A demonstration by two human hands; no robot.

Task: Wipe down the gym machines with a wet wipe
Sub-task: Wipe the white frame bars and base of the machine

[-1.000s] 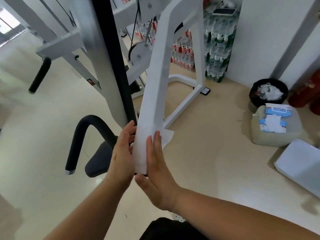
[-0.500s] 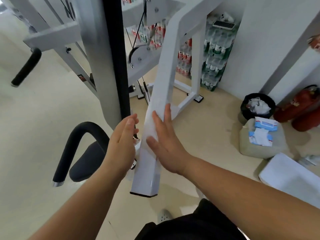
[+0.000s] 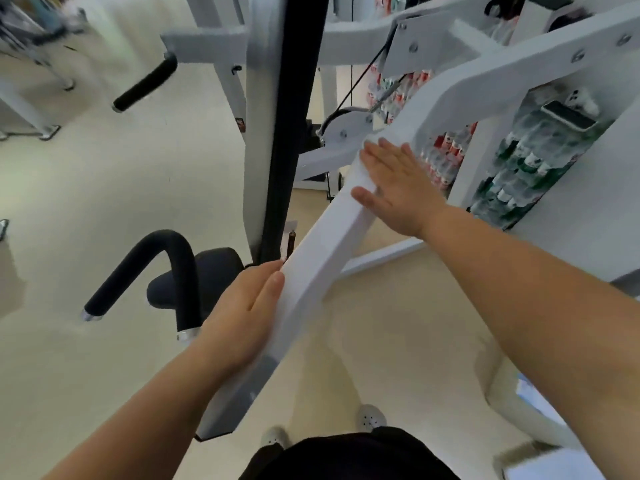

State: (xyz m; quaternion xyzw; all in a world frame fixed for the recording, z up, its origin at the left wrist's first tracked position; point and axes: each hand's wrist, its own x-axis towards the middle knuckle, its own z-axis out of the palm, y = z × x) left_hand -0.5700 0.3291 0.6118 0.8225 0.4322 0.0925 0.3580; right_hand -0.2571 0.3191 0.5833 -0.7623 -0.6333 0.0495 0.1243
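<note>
Right hand (image 3: 398, 188) flat, fingers slightly spread, presses wipe (image 3: 363, 173) on far part of white bar (image 3: 322, 258). Left hand (image 3: 246, 310) flat, fingers together, against near part. Risk: unpinched wipe slips off, or fingertips catch the nearby pulley (image 3: 342, 123). Count: two hands, one wipe, one bar, two black handles (image 3: 173, 258).

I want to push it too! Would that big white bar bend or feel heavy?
Probably no bending: the white bar is thick, boxy and straight under the left hand and right hand pressing on it. Likely heavy: it looks like painted metal, with bolts higher up. It might swing instead, given the pulley and cable beside it.
</note>
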